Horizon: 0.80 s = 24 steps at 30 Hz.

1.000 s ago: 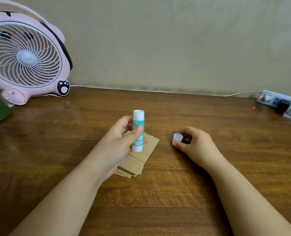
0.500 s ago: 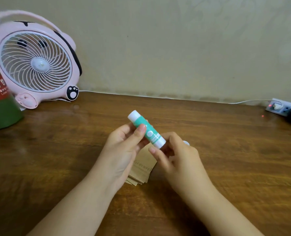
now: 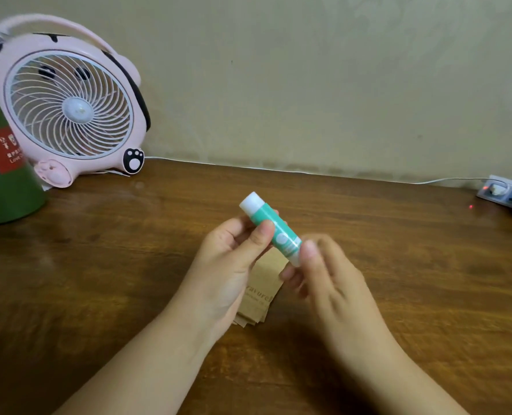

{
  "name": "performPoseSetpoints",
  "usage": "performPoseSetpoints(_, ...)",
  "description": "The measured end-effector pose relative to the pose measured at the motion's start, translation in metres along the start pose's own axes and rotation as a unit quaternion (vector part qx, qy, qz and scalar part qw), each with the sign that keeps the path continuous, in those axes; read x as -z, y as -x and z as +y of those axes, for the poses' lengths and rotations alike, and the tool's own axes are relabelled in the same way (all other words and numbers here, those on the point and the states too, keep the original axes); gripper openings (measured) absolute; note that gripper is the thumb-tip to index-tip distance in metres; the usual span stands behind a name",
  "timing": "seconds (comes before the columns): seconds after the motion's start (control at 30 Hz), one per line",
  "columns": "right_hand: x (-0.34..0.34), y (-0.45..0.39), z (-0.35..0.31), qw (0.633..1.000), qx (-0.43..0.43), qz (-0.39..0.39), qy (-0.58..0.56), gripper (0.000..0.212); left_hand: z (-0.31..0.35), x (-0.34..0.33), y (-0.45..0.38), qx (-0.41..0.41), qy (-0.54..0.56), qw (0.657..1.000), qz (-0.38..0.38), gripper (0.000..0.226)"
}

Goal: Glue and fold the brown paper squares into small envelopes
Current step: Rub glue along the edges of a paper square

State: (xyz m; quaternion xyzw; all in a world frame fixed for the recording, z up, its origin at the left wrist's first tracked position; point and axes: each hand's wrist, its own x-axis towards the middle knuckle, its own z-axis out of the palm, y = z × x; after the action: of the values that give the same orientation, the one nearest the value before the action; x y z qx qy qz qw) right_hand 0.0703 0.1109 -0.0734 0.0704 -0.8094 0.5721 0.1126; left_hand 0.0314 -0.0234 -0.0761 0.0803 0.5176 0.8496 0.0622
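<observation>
A green and white glue stick is held tilted above the table, its uncapped white tip pointing up and left. My left hand grips its middle between thumb and fingers. My right hand, blurred, pinches the white base end of the stick. Below both hands lies a small stack of brown paper squares with printed text, partly hidden by my left hand. The cap is out of sight.
A pink desk fan stands at the back left beside a green container with a red label. A power strip with a red light lies at the far right by the wall. The wooden table spreads around.
My right hand put the cap down and came over to the glue stick's base. The stick tilted from upright to slanting. The view shifted left and up.
</observation>
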Motion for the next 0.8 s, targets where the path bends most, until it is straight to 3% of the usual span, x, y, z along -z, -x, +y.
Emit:
performPoseSetpoints(0.07,0.004,0.000,0.008,0.979,0.080,0.034,0.184,0.038,-0.002,0.001,-0.002,0.005,-0.015,0.999,0.029,0.045)
performPoseSetpoints(0.17,-0.001,-0.002,0.013,0.972,0.086,0.042,0.213,0.027,-0.001,0.000,-0.003,0.001,0.018,1.000,0.012,0.039)
performPoseSetpoints(0.23,-0.008,0.001,0.009,0.996,0.045,0.028,0.076,0.034,0.000,-0.001,-0.002,-0.003,0.041,0.999,-0.009,0.037)
performPoseSetpoints(0.27,-0.010,0.001,0.005,0.997,-0.031,0.011,-0.069,0.040,0.001,-0.001,-0.001,-0.007,0.041,0.999,-0.018,0.036)
performPoseSetpoints(0.3,-0.010,0.002,0.000,0.958,-0.133,-0.030,-0.251,0.046,0.002,-0.002,-0.001,-0.010,0.036,0.999,-0.028,0.035)
performPoseSetpoints(0.33,-0.010,0.002,-0.004,0.890,-0.208,-0.079,-0.399,0.049,0.002,-0.001,0.000,-0.016,0.025,0.999,-0.037,0.035)
performPoseSetpoints(0.37,-0.009,0.001,-0.006,0.840,-0.243,-0.105,-0.474,0.051,0.003,-0.002,0.001,-0.019,0.017,0.999,-0.042,0.033)
performPoseSetpoints(0.4,-0.007,0.000,-0.006,0.828,-0.258,-0.116,-0.485,0.053,0.003,-0.001,0.001,-0.020,0.011,0.999,-0.043,0.027)
performPoseSetpoints(0.43,-0.005,-0.001,-0.006,0.846,-0.257,-0.110,-0.453,0.057,0.003,-0.002,0.001,-0.017,0.010,0.999,-0.043,0.021)
performPoseSetpoints(0.47,-0.003,-0.001,-0.004,0.898,-0.223,-0.088,-0.368,0.060,0.003,-0.002,0.002,-0.012,0.006,0.999,-0.039,0.019)
performPoseSetpoints(0.5,-0.003,0.000,-0.003,0.960,-0.150,-0.053,-0.231,0.058,0.003,-0.002,0.002,-0.004,-0.002,1.000,-0.030,0.020)
performPoseSetpoints(0.53,-0.002,0.000,-0.002,0.996,-0.053,-0.014,-0.068,0.047,0.001,-0.001,0.001,-0.001,-0.013,1.000,-0.014,0.023)
performPoseSetpoints(0.6,-0.001,0.003,0.007,0.984,0.077,0.019,0.161,0.025,-0.001,-0.001,0.000,0.004,-0.012,1.000,0.011,0.030)
performPoseSetpoints(0.67,-0.001,0.002,0.011,0.977,0.091,0.026,0.191,0.024,-0.001,-0.003,0.000,0.001,0.018,1.000,0.005,0.031)
performPoseSetpoints(0.7,-0.003,0.002,0.008,0.985,0.080,0.019,0.153,0.031,0.001,-0.004,0.001,-0.001,0.033,0.999,-0.007,0.031)
performPoseSetpoints(0.77,-0.003,0.002,0.000,0.992,-0.046,-0.032,-0.112,0.046,0.003,-0.004,0.002,-0.004,0.050,0.998,-0.038,0.027)
performPoseSetpoints(0.8,-0.004,0.002,-0.005,0.937,-0.146,-0.090,-0.304,0.053,0.004,-0.004,0.003,-0.004,0.054,0.997,-0.052,0.028)
